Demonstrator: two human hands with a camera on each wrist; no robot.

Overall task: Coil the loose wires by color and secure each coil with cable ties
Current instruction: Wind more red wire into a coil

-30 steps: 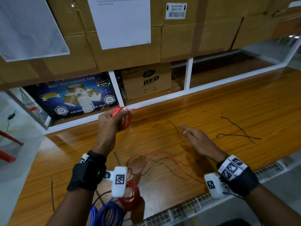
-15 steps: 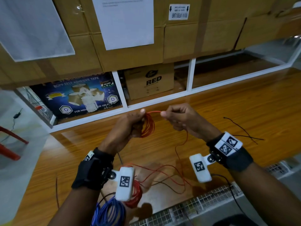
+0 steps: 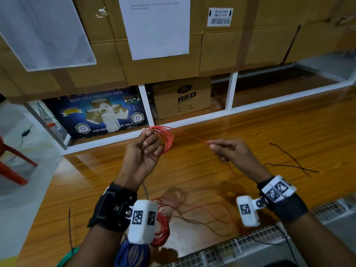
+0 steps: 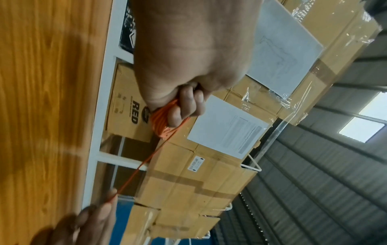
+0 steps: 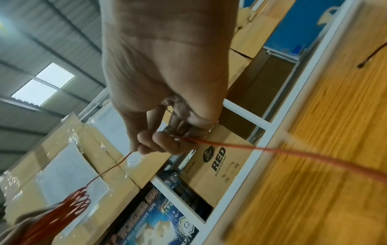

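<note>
My left hand (image 3: 148, 143) is raised above the wooden table (image 3: 269, 132) and grips a small coil of red wire (image 3: 166, 136), seen from the left wrist as an orange-red bundle (image 4: 161, 122) under the curled fingers. A taut strand (image 3: 189, 136) runs from the coil to my right hand (image 3: 213, 146), which pinches the red wire (image 5: 209, 142) between thumb and forefinger. The rest of that wire trails down in loose red loops (image 3: 202, 209) on the table. A finished red coil (image 3: 161, 230) and a blue coil (image 3: 131, 255) lie near the front edge.
Loose black wires (image 3: 289, 164) lie on the table at the right. A green wire (image 3: 67, 257) shows at the lower left. Cardboard boxes (image 3: 181, 97) and a blue tape carton (image 3: 96, 112) fill the white shelf behind. A wire mesh tray (image 3: 231, 249) runs along the front edge.
My right hand took hold of the red wire near the coil and has now drawn it out to the right, so the strand is taut. The left hand stays raised with the coil.
</note>
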